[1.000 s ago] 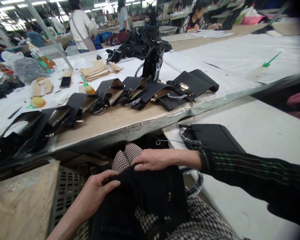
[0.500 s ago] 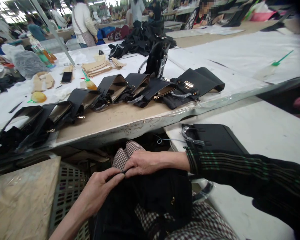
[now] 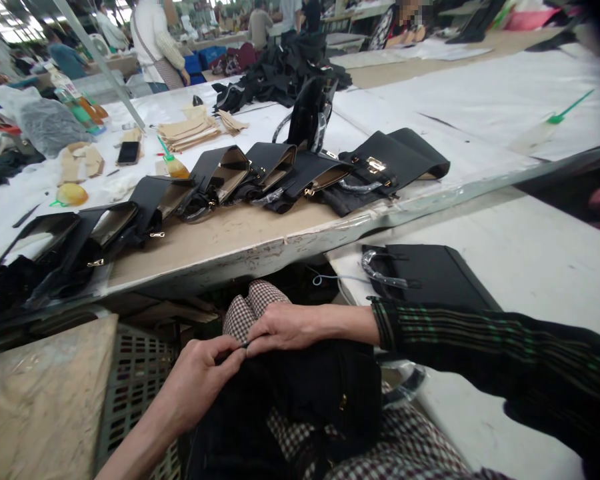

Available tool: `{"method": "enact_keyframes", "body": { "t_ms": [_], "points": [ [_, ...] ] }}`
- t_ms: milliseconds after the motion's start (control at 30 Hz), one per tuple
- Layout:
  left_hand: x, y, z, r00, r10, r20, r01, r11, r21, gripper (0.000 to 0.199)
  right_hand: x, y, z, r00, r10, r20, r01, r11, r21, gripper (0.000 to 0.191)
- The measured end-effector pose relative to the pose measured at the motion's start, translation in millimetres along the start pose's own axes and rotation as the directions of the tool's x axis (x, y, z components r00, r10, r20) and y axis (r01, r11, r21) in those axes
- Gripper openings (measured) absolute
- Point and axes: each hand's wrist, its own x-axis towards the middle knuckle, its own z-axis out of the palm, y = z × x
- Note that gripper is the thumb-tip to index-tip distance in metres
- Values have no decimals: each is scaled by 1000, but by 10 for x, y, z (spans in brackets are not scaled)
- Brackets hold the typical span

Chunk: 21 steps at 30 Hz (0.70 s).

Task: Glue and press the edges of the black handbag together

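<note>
A black handbag [image 3: 320, 387] lies across my lap, with a gold zip pull on its side and a plastic-wrapped handle [image 3: 405, 387] sticking out at the right. My left hand [image 3: 200, 373] pinches the upper edge of the bag between thumb and fingers. Right beside it, fingertips almost touching, my right hand [image 3: 283, 327] pinches the same edge. The bag's lower part blends into dark cloth, so its outline there is hard to make out. Another black bag [image 3: 435, 273] with a wrapped handle lies flat on the white surface at my right.
Several part-made black bags [image 3: 220, 173] line the front of the worktable [image 3: 240, 250]. Behind them are tan pieces [image 3: 187, 133], a phone [image 3: 129, 153], a glue bottle [image 3: 176, 167] and a heap of black pieces [image 3: 285, 70]. A plastic crate [image 3: 137, 367] and a board [image 3: 45, 393] stand at my left.
Both hands keep their pinch on the bag's edge and have barely shifted. The view has moved slightly, and a person in the background has moved an arm.
</note>
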Motion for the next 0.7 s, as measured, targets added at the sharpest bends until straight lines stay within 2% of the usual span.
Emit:
{"method": "enact_keyframes", "body": {
  "t_ms": [100, 333, 567, 700],
  "points": [
    [-1, 11, -12, 1000, 15, 6, -15, 1000, 27, 33, 25, -6, -27, 1000, 5, 15, -6, 998, 57, 31],
    [-81, -72, -67, 999, 28, 41, -30, 999, 34, 29, 76, -49, -11, 998, -61, 1, 61, 998, -24, 28],
    [-210, -123, -75, 996, -71, 56, 66, 995, 76, 36, -48, -126, -23, 999, 20, 28, -16, 990, -139, 24],
    [-247, -91, -72, 995, -40, 89, 35, 998, 55, 36, -103, -125, 6, 999, 33, 10, -30, 971, -237, 28]
  ]
}}
